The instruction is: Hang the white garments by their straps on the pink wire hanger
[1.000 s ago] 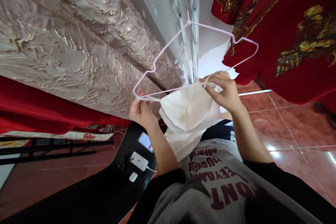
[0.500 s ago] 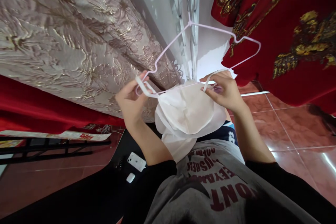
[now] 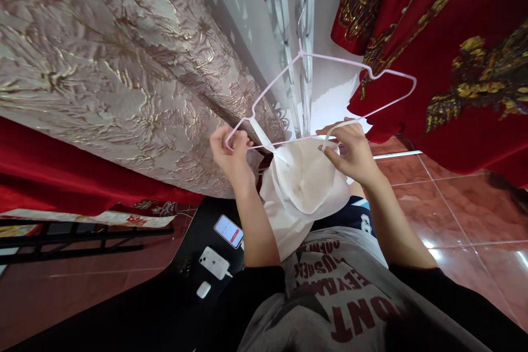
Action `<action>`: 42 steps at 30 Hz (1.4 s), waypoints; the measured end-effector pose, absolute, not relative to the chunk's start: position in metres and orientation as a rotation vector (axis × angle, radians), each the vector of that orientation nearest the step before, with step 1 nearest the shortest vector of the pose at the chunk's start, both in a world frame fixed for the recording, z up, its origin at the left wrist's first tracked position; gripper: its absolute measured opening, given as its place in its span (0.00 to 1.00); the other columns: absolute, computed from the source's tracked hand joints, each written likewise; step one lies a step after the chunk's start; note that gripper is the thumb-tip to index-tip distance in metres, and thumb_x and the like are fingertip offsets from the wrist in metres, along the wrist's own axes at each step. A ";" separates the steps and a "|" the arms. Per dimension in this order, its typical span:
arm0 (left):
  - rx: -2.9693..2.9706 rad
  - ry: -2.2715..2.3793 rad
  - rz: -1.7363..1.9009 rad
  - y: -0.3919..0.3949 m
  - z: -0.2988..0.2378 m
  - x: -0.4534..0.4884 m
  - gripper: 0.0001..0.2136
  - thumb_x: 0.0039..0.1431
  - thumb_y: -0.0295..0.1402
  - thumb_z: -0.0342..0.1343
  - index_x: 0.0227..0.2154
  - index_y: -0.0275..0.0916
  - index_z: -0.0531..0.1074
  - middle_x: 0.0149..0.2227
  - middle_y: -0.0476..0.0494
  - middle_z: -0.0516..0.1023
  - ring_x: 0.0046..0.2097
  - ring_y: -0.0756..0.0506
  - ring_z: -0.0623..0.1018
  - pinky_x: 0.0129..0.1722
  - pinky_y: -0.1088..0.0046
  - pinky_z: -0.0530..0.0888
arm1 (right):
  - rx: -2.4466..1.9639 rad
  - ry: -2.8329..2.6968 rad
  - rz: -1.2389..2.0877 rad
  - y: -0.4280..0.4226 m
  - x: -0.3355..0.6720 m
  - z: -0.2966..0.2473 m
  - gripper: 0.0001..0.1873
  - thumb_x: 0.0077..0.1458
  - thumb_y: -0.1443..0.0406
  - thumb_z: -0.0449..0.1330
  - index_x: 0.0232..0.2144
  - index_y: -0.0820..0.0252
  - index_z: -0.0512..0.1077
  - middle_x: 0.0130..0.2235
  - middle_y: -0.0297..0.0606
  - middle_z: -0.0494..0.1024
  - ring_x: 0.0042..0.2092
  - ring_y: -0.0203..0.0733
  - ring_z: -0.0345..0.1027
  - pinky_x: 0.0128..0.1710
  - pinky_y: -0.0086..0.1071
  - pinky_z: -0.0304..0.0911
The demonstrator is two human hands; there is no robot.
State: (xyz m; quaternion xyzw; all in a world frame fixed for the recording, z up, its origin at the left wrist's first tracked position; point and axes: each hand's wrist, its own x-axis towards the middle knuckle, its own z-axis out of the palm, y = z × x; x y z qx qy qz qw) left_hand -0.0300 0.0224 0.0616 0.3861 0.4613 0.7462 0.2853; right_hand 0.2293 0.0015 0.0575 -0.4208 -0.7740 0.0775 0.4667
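Note:
A pale pink clothes hanger (image 3: 336,58) with a metal hook is held up before me, hook end away. My left hand (image 3: 231,149) is closed around its left corner. One white strap of a cream garment (image 3: 307,176) hangs in the hanger's left notch. My right hand (image 3: 348,148) pinches the garment's other strap, spread in a loop between thumb and fingers, close to the hanger's lower bar. The garment's body droops below the bar over my lap, and its lower part is folded out of sight.
At left hangs embossed beige-pink fabric (image 3: 136,77), with red cloth below it. Red garments with gold sequins (image 3: 474,93) hang at right. White metal rails (image 3: 305,77) stand ahead. On a black surface (image 3: 185,247) lie a lit phone (image 3: 228,231), a white phone (image 3: 214,263) and a small white case (image 3: 203,289).
The left strap, held open by my left hand before, now sits in the hanger's left notch. My left hand has moved right and grips the hanger's corner. A lit phone has come into view.

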 end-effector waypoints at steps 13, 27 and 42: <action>0.771 0.935 1.960 0.014 0.042 -0.018 0.26 0.52 0.56 0.71 0.31 0.41 0.68 0.28 0.49 0.77 0.32 0.48 0.81 0.38 0.73 0.76 | -0.900 -1.186 -0.081 0.021 0.313 0.066 0.15 0.54 0.62 0.73 0.46 0.54 0.85 0.48 0.44 0.86 0.52 0.55 0.82 0.55 0.54 0.75; 0.754 0.940 1.908 0.012 0.041 -0.023 0.20 0.57 0.49 0.70 0.30 0.40 0.70 0.28 0.49 0.79 0.29 0.51 0.75 0.37 0.74 0.73 | -1.181 -1.754 0.169 0.019 0.288 0.170 0.05 0.45 0.69 0.63 0.22 0.54 0.71 0.23 0.32 0.72 0.26 0.36 0.63 0.27 0.37 0.55; 0.984 1.077 1.643 -0.010 0.026 -0.021 0.17 0.64 0.50 0.65 0.44 0.42 0.81 0.40 0.41 0.87 0.41 0.47 0.84 0.46 0.71 0.77 | -1.008 -2.118 0.347 0.035 0.232 0.056 0.12 0.60 0.62 0.64 0.46 0.50 0.80 0.61 0.41 0.78 0.66 0.59 0.68 0.66 0.63 0.63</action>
